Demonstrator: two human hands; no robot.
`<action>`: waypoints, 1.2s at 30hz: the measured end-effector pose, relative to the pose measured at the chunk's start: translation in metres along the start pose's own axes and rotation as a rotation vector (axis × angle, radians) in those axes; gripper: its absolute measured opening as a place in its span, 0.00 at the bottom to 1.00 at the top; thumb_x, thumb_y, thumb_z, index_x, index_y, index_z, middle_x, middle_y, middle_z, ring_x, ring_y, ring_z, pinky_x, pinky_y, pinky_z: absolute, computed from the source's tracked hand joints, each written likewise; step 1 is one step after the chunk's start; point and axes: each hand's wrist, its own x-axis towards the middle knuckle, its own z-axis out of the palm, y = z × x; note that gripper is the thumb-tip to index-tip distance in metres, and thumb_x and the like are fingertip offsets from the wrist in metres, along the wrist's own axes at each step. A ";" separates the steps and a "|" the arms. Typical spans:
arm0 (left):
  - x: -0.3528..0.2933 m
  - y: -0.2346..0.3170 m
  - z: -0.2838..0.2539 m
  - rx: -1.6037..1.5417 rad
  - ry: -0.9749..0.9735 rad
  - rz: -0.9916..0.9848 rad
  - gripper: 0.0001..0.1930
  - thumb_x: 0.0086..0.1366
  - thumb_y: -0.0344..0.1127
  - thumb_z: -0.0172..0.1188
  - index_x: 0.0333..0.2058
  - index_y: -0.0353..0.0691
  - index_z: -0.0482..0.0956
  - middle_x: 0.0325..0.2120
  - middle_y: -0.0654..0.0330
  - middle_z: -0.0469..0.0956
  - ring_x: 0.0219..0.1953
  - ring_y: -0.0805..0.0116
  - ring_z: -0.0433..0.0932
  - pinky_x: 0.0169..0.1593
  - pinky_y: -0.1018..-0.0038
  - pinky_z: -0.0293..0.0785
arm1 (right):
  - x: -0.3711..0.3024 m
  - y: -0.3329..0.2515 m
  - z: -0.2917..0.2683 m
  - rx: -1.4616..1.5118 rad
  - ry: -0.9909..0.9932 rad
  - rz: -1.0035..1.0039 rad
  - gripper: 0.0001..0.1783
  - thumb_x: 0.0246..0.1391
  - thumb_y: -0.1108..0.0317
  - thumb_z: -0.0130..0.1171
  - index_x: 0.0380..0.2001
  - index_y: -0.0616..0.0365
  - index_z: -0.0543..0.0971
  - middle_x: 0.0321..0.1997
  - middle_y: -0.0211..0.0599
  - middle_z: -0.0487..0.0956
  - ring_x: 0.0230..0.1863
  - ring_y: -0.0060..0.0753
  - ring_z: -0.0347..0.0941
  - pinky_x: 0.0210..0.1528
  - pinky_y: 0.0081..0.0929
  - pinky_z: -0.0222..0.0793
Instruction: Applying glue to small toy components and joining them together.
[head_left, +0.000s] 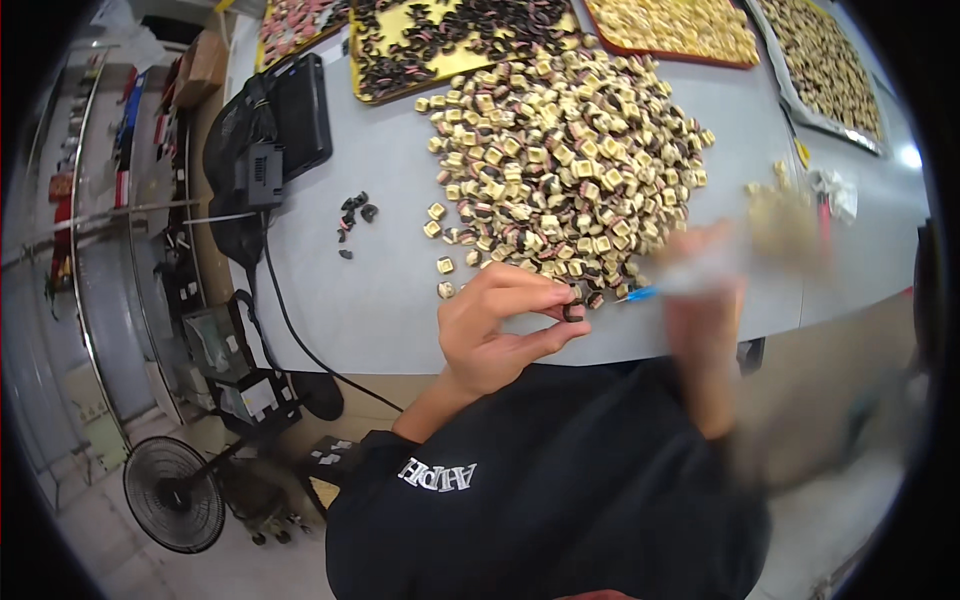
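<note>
My left hand point(500, 320) is at the table's front edge, its thumb and fingertips pinched on a small dark curved piece point(573, 314). My right hand point(700, 280) is raised to the right of it, smeared by motion. A whitish blur lies across that hand, and I cannot make out its fingers or anything in them. Between the hands a thin blue tool point(638, 294) rests at the heap's near edge. Just beyond is a large heap of small square pieces point(570, 170), cream with dark and pink sides.
Along the back are a yellow tray point(440, 75) of dark pieces, a red-rimmed tray point(690, 58) of cream pieces and a silvery tray point(850, 138). Black cases point(300, 115) with a cable stand left, near loose dark pieces point(350, 212). Crumpled white tissue point(840, 195) lies right.
</note>
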 end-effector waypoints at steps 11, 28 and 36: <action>-0.006 -0.026 0.011 -0.089 0.089 0.080 0.24 0.40 0.21 0.68 0.39 0.33 0.70 0.28 0.52 0.75 0.27 0.66 0.77 0.29 0.78 0.76 | 0.007 0.004 0.008 -0.092 -0.211 0.030 0.22 0.57 0.48 0.42 0.37 0.59 0.59 0.25 0.53 0.74 0.09 0.16 0.57 0.13 0.11 0.56; -0.002 -0.028 0.010 -0.005 0.016 0.055 0.25 0.40 0.29 0.70 0.37 0.37 0.66 0.26 0.55 0.72 0.26 0.68 0.74 0.29 0.77 0.75 | 0.011 0.007 0.008 -0.135 -0.209 0.030 0.22 0.56 0.49 0.44 0.36 0.59 0.59 0.24 0.51 0.75 0.09 0.16 0.59 0.11 0.10 0.55; -0.003 -0.030 0.010 0.000 0.016 0.046 0.25 0.40 0.29 0.70 0.35 0.37 0.66 0.26 0.55 0.72 0.26 0.67 0.74 0.29 0.77 0.75 | 0.013 0.007 0.006 -0.157 -0.200 0.036 0.22 0.56 0.49 0.45 0.36 0.59 0.59 0.24 0.51 0.75 0.09 0.15 0.59 0.11 0.10 0.55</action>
